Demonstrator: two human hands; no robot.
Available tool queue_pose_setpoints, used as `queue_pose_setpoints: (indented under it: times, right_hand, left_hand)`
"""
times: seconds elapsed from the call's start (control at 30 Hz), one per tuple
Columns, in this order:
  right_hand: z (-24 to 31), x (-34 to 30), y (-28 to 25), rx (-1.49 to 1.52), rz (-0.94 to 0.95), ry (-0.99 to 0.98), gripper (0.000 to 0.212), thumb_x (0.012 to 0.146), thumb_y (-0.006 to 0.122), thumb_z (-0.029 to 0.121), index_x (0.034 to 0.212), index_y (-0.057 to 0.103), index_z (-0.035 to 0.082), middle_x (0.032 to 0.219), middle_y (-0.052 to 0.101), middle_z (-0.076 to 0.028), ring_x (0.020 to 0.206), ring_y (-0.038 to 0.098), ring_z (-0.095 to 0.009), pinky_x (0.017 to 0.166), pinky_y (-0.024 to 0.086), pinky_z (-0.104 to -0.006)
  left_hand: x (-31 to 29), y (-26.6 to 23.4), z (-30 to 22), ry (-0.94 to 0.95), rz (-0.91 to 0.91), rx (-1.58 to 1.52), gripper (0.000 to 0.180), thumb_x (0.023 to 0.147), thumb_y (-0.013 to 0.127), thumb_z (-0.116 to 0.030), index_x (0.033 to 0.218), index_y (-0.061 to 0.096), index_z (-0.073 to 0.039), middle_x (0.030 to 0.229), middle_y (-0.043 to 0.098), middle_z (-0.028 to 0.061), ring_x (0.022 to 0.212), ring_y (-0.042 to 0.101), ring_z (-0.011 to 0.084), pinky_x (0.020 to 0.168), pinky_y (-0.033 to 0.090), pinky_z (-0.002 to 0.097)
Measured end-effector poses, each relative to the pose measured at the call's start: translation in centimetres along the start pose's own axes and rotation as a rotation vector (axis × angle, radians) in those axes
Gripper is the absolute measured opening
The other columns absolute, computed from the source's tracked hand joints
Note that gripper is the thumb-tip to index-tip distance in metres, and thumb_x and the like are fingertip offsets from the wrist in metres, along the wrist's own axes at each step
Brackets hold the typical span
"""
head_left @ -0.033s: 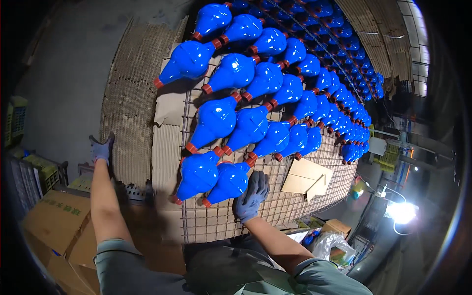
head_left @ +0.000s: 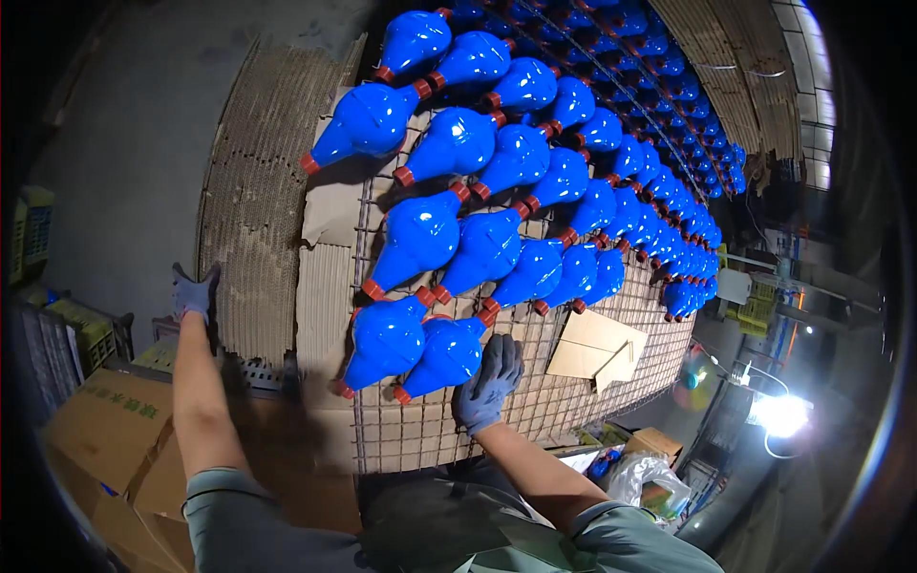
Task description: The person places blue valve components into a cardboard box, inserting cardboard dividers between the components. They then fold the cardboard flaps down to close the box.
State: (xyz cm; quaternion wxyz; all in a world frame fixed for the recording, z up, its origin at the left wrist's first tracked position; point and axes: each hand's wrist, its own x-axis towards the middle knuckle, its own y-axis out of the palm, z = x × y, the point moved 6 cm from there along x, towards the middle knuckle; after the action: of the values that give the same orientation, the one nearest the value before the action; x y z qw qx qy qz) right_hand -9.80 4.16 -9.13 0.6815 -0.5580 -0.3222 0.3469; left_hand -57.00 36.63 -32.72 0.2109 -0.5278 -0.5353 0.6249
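Our grey-gloved left hand [head_left: 196, 291] is spread; we cannot tell whether our gloved right hand [head_left: 491, 382] grips the brown wire-mesh rack [head_left: 401, 439]. Beside that hand, toward the near edge, a glossy blue, red-capped bulb-shaped piece [head_left: 451, 355] might roll if nudged.

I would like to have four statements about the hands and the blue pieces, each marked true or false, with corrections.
1. The right hand is gloved. True.
2. The left hand grips a blue piece. False: it is spread open, away from the blue pieces, near corrugated cardboard.
3. The blue pieces have red ends. True.
4. The flat tan sheet lies left of the right hand. False: it lies to the right.
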Motion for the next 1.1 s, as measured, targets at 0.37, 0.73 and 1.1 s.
queue_pose_setpoints:
  times: [0.37,0.73,1.1]
  right_hand:
    - [-0.2,-0.5,-1.1,0.034,0.012,0.033,0.064,0.082,0.055,0.016,0.142,0.038,0.005,0.142,0.040,-0.020,0.137,0.029,-0.040,0.112,0.018,-0.0547]
    - [-7.5,0.5,-6.6,1.169,0.260,0.141,0.061,0.089,0.064,0.039,0.136,0.050,0.003,0.137,0.051,-0.021,0.127,0.050,-0.031,0.107,0.038,-0.0374]
    - [-38.7,-24.8,-34.2,1.702,-0.298,0.428,0.039,0.098,0.057,0.033,0.123,0.059,0.003,0.108,0.069,-0.005,0.093,0.066,-0.015,0.084,0.053,-0.0306]
  left_hand:
    - [-11.5,-35.5,-5.2,0.460,-0.018,-0.312,0.036,0.086,0.068,-0.021,0.110,0.063,0.004,0.103,0.066,0.0137,0.090,0.059,0.0200,0.082,0.046,0.0335]
    - [-53.2,-51.5,-1.7,0.904,-0.552,-0.794,0.032,0.095,0.057,-0.009,0.125,0.058,0.005,0.132,0.056,0.0195,0.117,0.055,0.0284,0.101,0.044,0.0356]
    - [-63.5,-30.4,-11.6,1.046,0.228,-0.876,0.039,0.094,0.060,-0.017,0.128,0.056,0.001,0.124,0.060,0.0148,0.111,0.057,0.0237,0.095,0.045,0.0340]
